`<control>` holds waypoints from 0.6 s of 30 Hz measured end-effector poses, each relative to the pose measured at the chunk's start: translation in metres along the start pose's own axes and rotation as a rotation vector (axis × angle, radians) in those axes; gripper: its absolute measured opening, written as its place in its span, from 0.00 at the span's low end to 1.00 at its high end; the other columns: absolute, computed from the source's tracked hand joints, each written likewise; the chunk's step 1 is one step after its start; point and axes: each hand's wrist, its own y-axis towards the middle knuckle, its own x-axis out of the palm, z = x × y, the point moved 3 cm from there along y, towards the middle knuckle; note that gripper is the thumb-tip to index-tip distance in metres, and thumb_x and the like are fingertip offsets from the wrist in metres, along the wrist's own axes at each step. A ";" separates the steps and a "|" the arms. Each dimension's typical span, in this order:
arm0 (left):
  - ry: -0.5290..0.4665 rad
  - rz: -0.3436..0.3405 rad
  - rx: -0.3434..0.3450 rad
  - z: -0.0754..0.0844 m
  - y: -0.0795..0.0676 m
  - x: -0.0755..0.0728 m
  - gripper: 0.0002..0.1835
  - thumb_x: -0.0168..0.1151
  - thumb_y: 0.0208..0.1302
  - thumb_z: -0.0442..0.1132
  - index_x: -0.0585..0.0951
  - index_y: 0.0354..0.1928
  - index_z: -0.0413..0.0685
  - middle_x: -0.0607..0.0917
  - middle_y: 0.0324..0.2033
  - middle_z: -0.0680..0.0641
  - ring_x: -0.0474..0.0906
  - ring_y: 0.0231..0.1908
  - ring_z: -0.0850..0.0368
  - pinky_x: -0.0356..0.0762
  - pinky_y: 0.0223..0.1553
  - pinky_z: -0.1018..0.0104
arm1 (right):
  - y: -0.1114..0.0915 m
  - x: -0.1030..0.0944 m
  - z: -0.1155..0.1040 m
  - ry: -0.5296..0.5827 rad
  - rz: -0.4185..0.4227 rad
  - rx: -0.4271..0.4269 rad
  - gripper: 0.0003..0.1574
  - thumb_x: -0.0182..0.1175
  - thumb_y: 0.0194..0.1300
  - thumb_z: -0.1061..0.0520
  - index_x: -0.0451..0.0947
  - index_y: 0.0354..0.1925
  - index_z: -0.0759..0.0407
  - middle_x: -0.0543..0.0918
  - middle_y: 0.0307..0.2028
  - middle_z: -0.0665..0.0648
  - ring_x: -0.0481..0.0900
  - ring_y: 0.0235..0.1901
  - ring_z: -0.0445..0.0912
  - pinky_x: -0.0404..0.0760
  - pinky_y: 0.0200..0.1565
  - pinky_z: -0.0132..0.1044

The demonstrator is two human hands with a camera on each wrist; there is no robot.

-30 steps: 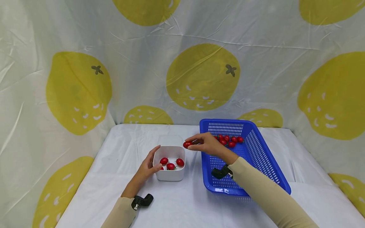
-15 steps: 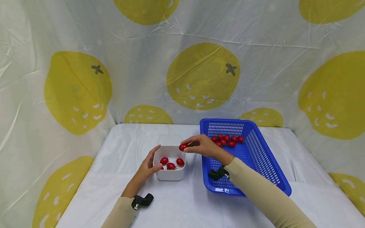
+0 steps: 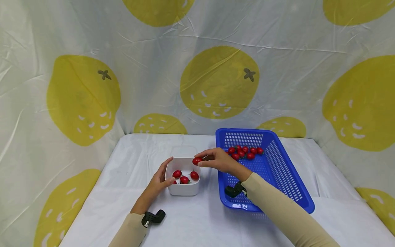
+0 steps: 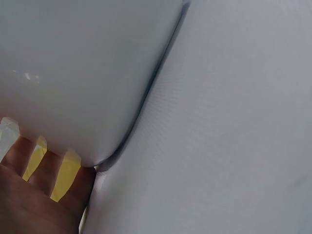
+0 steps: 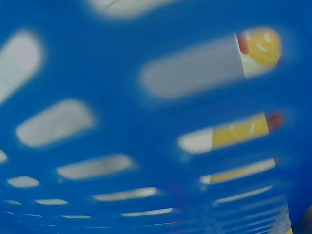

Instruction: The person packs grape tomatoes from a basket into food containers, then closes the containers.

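Note:
In the head view, a small white square container (image 3: 183, 190) stands on the table with several cherry tomatoes (image 3: 184, 179) inside. My left hand (image 3: 156, 182) holds it from the left, thumb over the near-left rim and fingers along its side. The left wrist view shows that hand (image 4: 46, 192) with several fingers against the glossy white wall (image 4: 87, 83). A red cherry tomato (image 3: 196, 161) is pinched between the thumb and fingers of my right hand (image 3: 219, 160), over the container's back-right rim. Blue basket wall (image 5: 112, 117) fills the right wrist view, hiding the right hand's grip there.
Beneath and beyond the right forearm, a blue slotted basket (image 3: 276, 163) stands on the white-covered table (image 3: 132, 164). More cherry tomatoes (image 3: 250, 156) lie at its far end. Behind the container lies a faint translucent flat piece (image 3: 184, 150). A lemon-printed curtain (image 3: 154, 68) encloses the back and sides.
My right hand has moved a little left and down, bringing the cherry tomato from beside the container to over its back-right rim. The left hand and container stay put.

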 end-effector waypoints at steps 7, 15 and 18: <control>0.019 0.009 -0.003 0.000 -0.001 0.000 0.39 0.57 0.63 0.35 0.55 0.74 0.63 0.51 0.74 0.52 0.34 0.74 0.50 0.37 0.70 0.47 | 0.001 0.001 0.001 -0.025 -0.019 0.002 0.26 0.66 0.62 0.51 0.79 0.56 0.60 0.85 0.45 0.54 0.83 0.44 0.46 0.82 0.47 0.37; 0.016 0.005 0.000 0.001 -0.001 0.000 0.39 0.56 0.64 0.34 0.55 0.74 0.63 0.51 0.74 0.53 0.34 0.74 0.50 0.37 0.70 0.47 | 0.000 0.002 -0.001 -0.010 -0.030 -0.003 0.25 0.66 0.63 0.52 0.80 0.57 0.57 0.85 0.48 0.56 0.83 0.46 0.46 0.81 0.49 0.38; 0.008 0.002 0.005 0.002 -0.001 -0.001 0.39 0.57 0.64 0.35 0.55 0.74 0.62 0.50 0.74 0.53 0.33 0.74 0.51 0.36 0.71 0.48 | 0.000 0.003 -0.001 0.023 -0.039 -0.013 0.25 0.65 0.63 0.54 0.78 0.57 0.61 0.83 0.50 0.62 0.82 0.48 0.47 0.80 0.51 0.39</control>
